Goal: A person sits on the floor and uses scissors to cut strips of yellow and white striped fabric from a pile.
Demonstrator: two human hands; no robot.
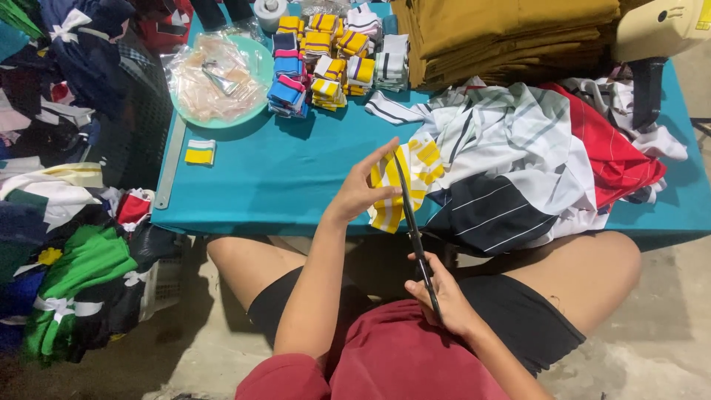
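Head view: a person sits at the near edge of a teal table (281, 185), looking down at both hands.
Left hand (361, 191): fingers closed on a yellow-and-white striped band (418, 167), holding it up just above the table's near edge.
Right hand (444, 296): wrapped around the handles of long dark scissors (411, 222), low over the lap; the blades run up across the band, and whether they are parted I cannot tell.
Right of the band: a heap of striped white, black and red cloth (533, 163), touching it.
Far side: stacks of small folded striped bands (326, 59), a green plate of clear packets (255, 70), folded mustard cloth (503, 33).
Far left: one loose yellow band (200, 152) lying alone beside a metal ruler (172, 163).
Risk: the blade passes close to the left thumb and fingers, so a slip could nick them; the band hangs slack, so a cut could wander off the stripe or catch the heap beside it.
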